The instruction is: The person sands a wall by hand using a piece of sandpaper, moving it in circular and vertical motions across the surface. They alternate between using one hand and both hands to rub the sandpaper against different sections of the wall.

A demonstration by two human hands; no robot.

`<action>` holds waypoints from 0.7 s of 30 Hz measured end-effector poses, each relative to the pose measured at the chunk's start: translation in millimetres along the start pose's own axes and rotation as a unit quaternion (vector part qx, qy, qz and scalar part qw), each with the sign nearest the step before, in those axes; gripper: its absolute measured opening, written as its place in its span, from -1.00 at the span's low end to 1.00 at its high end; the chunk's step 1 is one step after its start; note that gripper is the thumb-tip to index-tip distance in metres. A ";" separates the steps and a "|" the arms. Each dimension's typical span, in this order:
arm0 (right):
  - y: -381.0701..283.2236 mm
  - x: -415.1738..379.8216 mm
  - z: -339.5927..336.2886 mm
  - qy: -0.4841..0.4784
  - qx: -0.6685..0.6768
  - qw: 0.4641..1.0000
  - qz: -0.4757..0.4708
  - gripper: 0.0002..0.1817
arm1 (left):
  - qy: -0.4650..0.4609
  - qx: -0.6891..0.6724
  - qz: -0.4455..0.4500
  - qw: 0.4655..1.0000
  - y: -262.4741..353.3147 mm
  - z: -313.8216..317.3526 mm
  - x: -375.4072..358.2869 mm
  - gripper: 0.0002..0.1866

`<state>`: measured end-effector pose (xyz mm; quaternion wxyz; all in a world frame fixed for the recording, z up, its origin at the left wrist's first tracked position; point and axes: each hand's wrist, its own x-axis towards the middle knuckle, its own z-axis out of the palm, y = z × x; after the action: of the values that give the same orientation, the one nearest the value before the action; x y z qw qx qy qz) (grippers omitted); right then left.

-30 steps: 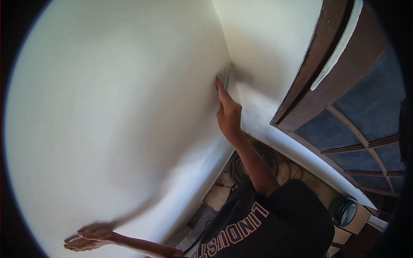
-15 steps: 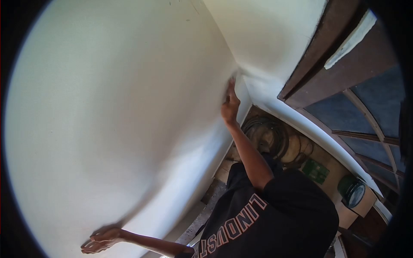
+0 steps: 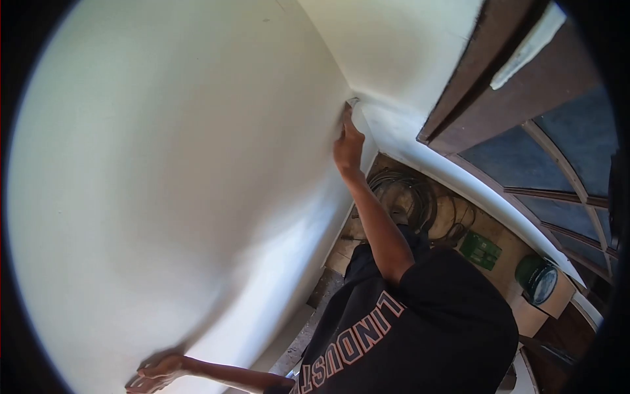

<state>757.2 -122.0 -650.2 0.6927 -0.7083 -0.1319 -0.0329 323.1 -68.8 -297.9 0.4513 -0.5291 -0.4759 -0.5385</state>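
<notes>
My right hand (image 3: 349,146) is closed on a small flat object (image 3: 353,102), whose pale grey end shows beyond the fingertips near the corner where two walls meet. Too little of it shows to tell what it is. At the lower left, my left hand (image 3: 159,373) rests against the pale wall (image 3: 184,157) with its fingers apart and nothing visible in it. A shadow falls on the wall beside this hand.
Below the corner lie coiled dark cables or hoses (image 3: 420,197) on the floor. Farther right are a green flat item (image 3: 480,251) and a dark green bucket (image 3: 537,279) by some cardboard (image 3: 558,295). A brown frame with glass panes (image 3: 518,164) stands at the right.
The view has shifted slightly. My right hand is a little higher and nearer the corner, and the object's pale end shows more clearly. My left hand stays at the wall.
</notes>
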 end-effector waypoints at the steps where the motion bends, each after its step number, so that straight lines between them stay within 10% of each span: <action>1: -19.5 4.5 4.5 0.006 0.004 1.000 -0.015 -0.29 | 0.003 -0.001 0.004 1.000 -0.1 3.2 -1.4 -0.19; 5: -127.0 15.5 -3.5 -0.033 0.054 0.991 -0.122 -0.23 | 0.005 -0.002 0.024 1.000 2.2 3.5 -0.3 -0.18; 8: -40.7 1.7 1.9 -0.003 0.007 0.977 -0.212 -0.18 | 0.014 0.002 0.025 1.000 2.2 5.1 -1.4 -0.17; 11: 17.8 -19.0 -15.1 -0.137 0.079 0.967 0.200 -0.27 | 0.016 0.005 0.021 1.000 4.0 3.6 1.7 -0.14; 18: -88.7 18.7 3.0 0.005 -0.016 0.993 -0.113 -0.26 | 0.010 -0.012 -0.011 1.000 8.3 3.7 0.7 -0.14; 21: 13.7 -3.1 10.3 -0.002 -0.026 0.994 -0.105 -0.17 | 0.014 -0.014 0.001 1.000 1.2 6.6 1.5 -0.14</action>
<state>755.9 -112.3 -664.6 0.6667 -0.7082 -0.2061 -0.1071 325.2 -62.4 -296.4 0.4511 -0.5282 -0.4610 -0.5523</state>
